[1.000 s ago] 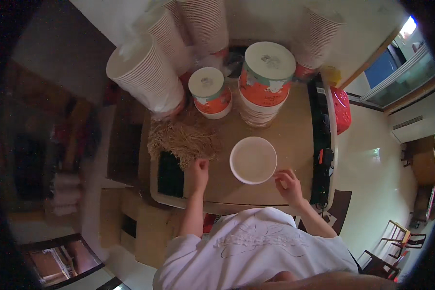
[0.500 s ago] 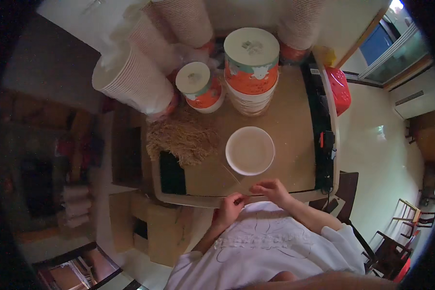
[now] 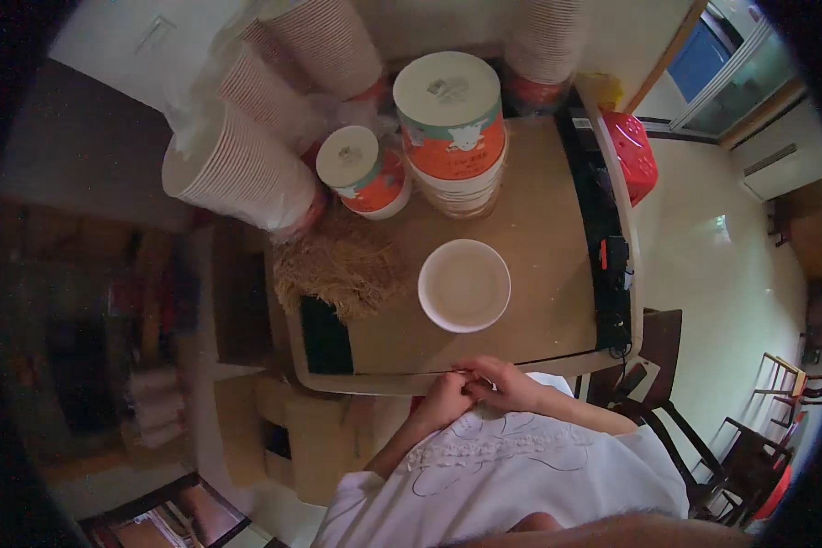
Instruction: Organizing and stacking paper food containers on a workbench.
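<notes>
Just over the table's near edge, my left hand (image 3: pixel 447 398) and my right hand (image 3: pixel 507 387) meet in front of the white shirt. Both sets of fingers are curled and pressed together; whatever lies between them is hidden or too thin to make out. A white round bowl (image 3: pixel 464 286), seen from above with nothing visible in it, stands on the brown tabletop (image 3: pixel 548 274) a little beyond my hands. Left of the bowl lies a heap of thin brown straw-like strands (image 3: pixel 342 269).
Behind the bowl stand upturned stacks of orange-and-white paper tubs, one large (image 3: pixel 452 137) and one small (image 3: pixel 363 173). Several tall stacks of plastic-wrapped cups (image 3: pixel 237 169) fill the back left. A black device (image 3: pixel 616 260) sits at the right edge, with a red stool (image 3: pixel 630 160) beyond.
My hands have come together, the left moving right toward the other. A thin pale strand seen near them before no longer shows. The whole view has shifted slightly.
</notes>
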`<state>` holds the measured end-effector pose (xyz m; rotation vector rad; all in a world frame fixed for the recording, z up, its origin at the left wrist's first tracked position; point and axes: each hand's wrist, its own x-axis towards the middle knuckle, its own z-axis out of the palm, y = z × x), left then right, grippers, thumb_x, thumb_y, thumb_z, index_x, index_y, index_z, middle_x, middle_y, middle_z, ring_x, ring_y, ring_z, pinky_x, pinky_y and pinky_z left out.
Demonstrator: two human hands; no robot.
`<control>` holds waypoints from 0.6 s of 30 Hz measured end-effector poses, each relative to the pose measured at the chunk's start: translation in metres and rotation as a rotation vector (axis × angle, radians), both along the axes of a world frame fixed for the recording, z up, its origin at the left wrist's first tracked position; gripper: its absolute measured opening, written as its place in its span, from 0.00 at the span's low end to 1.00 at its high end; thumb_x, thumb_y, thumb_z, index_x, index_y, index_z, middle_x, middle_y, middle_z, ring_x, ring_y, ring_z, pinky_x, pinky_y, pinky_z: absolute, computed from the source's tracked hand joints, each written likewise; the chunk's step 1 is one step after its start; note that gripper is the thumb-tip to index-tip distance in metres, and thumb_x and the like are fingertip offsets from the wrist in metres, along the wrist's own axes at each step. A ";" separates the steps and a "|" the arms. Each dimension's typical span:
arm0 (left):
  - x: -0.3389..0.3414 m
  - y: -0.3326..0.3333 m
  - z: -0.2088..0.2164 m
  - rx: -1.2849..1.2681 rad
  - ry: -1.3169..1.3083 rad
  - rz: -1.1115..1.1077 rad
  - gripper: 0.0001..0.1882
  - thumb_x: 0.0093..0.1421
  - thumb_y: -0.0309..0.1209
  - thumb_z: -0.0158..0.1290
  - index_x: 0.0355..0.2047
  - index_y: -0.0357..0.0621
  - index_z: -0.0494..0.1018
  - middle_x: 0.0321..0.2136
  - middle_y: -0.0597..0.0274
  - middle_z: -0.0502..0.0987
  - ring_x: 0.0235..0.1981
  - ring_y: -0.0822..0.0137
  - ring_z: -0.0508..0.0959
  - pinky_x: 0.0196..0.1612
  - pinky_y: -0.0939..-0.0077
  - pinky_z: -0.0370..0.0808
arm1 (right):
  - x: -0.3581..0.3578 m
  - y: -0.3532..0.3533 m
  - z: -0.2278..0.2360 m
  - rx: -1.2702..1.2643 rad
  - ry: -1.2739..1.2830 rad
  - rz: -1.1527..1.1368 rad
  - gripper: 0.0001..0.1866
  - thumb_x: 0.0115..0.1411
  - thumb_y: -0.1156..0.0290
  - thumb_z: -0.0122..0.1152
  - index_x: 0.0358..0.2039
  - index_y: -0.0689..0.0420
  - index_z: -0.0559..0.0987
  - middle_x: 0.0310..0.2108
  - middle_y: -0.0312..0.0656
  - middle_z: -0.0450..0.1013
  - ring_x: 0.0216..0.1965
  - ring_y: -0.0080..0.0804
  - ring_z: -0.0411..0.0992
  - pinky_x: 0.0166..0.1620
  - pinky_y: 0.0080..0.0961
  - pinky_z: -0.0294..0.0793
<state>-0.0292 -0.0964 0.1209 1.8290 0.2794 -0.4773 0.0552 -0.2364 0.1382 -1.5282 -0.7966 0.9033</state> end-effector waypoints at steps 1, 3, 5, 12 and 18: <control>-0.002 0.000 -0.003 0.013 0.000 0.013 0.09 0.46 0.26 0.52 0.31 0.41 0.73 0.27 0.52 0.74 0.30 0.62 0.75 0.34 0.72 0.70 | 0.000 0.001 0.001 0.004 -0.137 -0.014 0.20 0.50 0.73 0.53 0.45 0.58 0.65 0.36 0.49 0.68 0.37 0.39 0.69 0.37 0.28 0.70; -0.001 0.007 -0.009 -0.007 -0.004 0.017 0.09 0.46 0.25 0.51 0.31 0.41 0.73 0.27 0.53 0.75 0.28 0.64 0.75 0.32 0.73 0.70 | 0.000 0.001 0.007 -0.032 -0.113 -0.061 0.19 0.51 0.73 0.53 0.45 0.58 0.65 0.31 0.47 0.68 0.33 0.34 0.69 0.35 0.25 0.69; 0.006 0.012 -0.006 -0.029 -0.008 0.022 0.09 0.46 0.25 0.51 0.31 0.40 0.72 0.26 0.54 0.75 0.27 0.67 0.75 0.31 0.74 0.70 | 0.004 0.000 0.012 -0.070 -0.090 -0.105 0.18 0.52 0.73 0.53 0.44 0.58 0.66 0.26 0.45 0.68 0.28 0.30 0.69 0.33 0.22 0.68; 0.034 0.038 -0.002 -0.125 -0.084 0.316 0.03 0.50 0.23 0.51 0.27 0.37 0.72 0.21 0.65 0.74 0.21 0.78 0.72 0.24 0.84 0.69 | 0.026 0.000 -0.021 -0.138 -0.142 -0.214 0.10 0.52 0.75 0.52 0.36 0.58 0.67 0.16 0.37 0.64 0.18 0.22 0.63 0.22 0.20 0.63; 0.057 0.044 -0.001 -0.020 -0.232 0.372 0.08 0.49 0.23 0.52 0.32 0.39 0.71 0.23 0.65 0.73 0.25 0.78 0.72 0.29 0.85 0.70 | 0.052 0.026 -0.004 0.140 0.355 -0.407 0.17 0.59 0.64 0.41 0.47 0.55 0.60 0.16 0.29 0.55 0.16 0.17 0.53 0.18 0.14 0.54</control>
